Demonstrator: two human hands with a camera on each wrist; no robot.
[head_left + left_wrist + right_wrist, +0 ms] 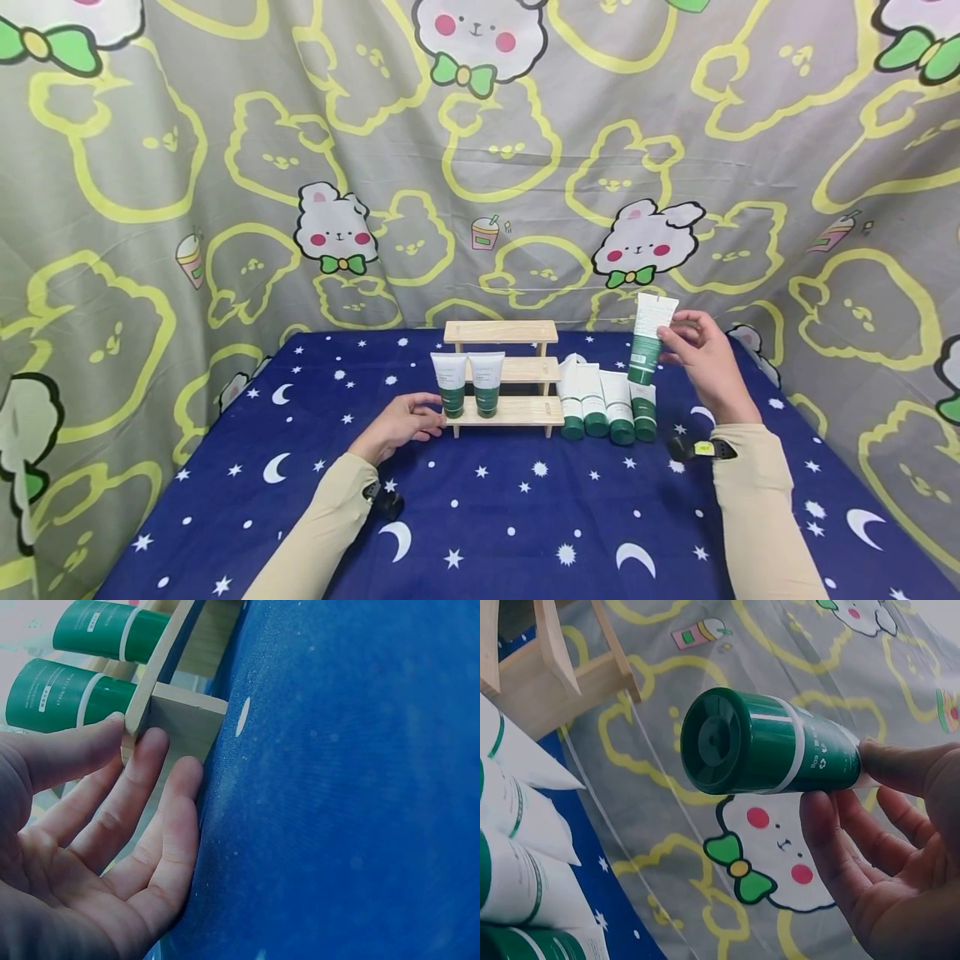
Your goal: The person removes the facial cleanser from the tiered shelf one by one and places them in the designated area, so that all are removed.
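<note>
Above the tabletop (525,533), toward its far right corner, the right hand (705,358) pinches between thumb and fingers a tube (649,342), white at the flat end and green with pale print lower down, a white ring edging its glossy green cap. Its long axis runs nearly upright, cap down, flat end tipped slightly right, over a row of similar tubes (618,402). The left hand (401,423) pinches the left end of the wooden stand's (525,410) lowest step, thumb above, other fingers slightly spread.
</note>
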